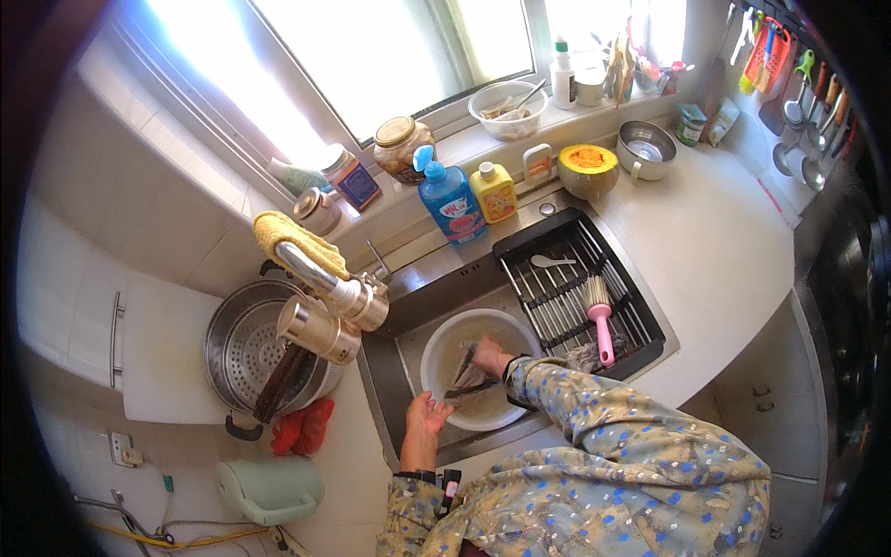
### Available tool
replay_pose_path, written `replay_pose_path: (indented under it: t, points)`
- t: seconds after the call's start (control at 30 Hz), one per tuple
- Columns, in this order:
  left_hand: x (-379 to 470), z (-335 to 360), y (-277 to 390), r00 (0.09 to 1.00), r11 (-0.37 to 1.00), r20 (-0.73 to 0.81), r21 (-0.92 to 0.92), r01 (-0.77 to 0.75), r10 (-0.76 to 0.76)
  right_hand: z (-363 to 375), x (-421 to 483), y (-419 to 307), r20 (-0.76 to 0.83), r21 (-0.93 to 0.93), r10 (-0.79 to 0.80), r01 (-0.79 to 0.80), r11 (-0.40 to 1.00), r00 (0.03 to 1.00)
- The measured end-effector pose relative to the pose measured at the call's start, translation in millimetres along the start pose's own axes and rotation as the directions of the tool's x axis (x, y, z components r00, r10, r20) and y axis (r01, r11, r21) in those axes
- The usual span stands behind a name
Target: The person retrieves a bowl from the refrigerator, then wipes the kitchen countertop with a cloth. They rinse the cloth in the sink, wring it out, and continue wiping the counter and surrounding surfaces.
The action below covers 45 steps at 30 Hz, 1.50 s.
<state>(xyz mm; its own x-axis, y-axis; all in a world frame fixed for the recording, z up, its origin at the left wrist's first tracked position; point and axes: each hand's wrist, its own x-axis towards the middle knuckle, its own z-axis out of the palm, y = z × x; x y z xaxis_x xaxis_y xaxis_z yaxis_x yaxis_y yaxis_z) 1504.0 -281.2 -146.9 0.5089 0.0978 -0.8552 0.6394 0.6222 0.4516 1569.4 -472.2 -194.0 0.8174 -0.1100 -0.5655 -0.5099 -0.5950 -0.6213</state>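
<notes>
A white plastic basin with cloudy water stands in the steel sink. My right hand reaches into it and grips a wet, grey-brown cloth, part of which lies in the water. My left hand is at the basin's lower left rim, palm up with the fingers apart, holding nothing. A black roll-up drying rack covers the sink's right part. On it lie a white spoon, a pink-handled brush and a dark grey rag.
The faucet, with a yellow cloth over it, overhangs the sink's left edge. A steel steamer pot and a green kettle stand left. Behind are a blue detergent bottle, a yellow bottle and a cut pumpkin.
</notes>
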Motion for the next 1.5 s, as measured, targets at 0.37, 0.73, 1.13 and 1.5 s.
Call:
replay_pose_path:
  t: [0.37,0.73,1.13,1.5]
  points:
    - [7.4,-13.6,3.2,0.995,0.995,0.020,-0.032,0.098,-0.097,19.1,18.6,14.3,0.166,-0.419,-0.187,0.241,0.875,0.968]
    - [17.6,14.7,-5.6,0.985,0.986,0.025,0.009,0.168,-0.168,25.9,23.6,26.7,0.360,-0.001,-0.524,0.562,0.827,0.772]
    - [12.1,-22.9,-0.3,0.905,0.939,0.405,0.243,-0.243,0.130,-48.1,-145.6,-93.3,0.390,0.287,-0.668,0.605,0.743,0.634]
    - [-53.9,-10.0,-5.4,0.744,0.967,0.617,-0.175,-0.187,0.256,-0.8,-188.3,-80.9,-0.144,-0.002,-0.762,0.770,0.638,0.631]
